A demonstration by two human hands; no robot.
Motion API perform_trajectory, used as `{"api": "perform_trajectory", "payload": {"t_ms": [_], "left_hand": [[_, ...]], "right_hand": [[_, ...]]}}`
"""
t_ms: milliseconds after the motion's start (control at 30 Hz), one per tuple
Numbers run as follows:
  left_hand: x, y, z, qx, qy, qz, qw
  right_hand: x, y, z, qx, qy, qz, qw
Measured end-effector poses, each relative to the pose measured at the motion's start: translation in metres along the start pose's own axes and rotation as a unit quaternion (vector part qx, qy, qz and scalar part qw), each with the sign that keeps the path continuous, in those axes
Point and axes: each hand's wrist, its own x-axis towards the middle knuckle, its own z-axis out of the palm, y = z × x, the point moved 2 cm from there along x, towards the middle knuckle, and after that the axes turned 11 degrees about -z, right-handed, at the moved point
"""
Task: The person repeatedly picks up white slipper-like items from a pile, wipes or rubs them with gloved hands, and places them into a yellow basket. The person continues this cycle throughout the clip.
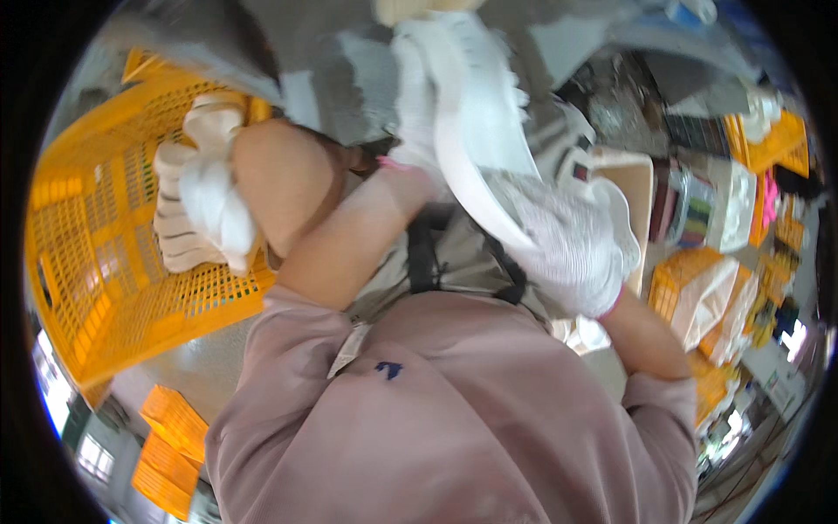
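Observation:
A long white shoe sole (489, 105) slants across my lap, its raised rim curving toward me. My left hand (417, 122), in a white knit glove, is closed on the sole's left side; part of its fingers is hidden. My right hand (572, 249), gloved the same way, grips the near end from the right. The picture is blurred around both hands. Beyond the far end of the sole sits a pale tan object (423, 9), too cut off to name.
A yellow slatted crate (96, 288) at my left holds several cream and white soles (196, 188). To the right stand a cream bin (639, 188) and a yellow crate with a pale lining (685, 279). More yellow crates (170, 450) are stacked at the lower left.

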Motion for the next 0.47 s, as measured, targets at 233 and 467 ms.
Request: {"api": "perform_trajectory", "payload": {"t_ms": [233, 467], "left_hand": [[0.047, 0.099, -0.027, 0.577, 0.256, 0.348, 0.693], [0.043, 0.107, -0.021, 0.588, 0.279, 0.316, 0.691]], "right_hand": [[0.077, 0.042, 0.038, -0.025, -0.043, 0.206, 0.977], [0.104, 0.030, 0.032, -0.052, 0.100, 0.205, 0.972]]}}
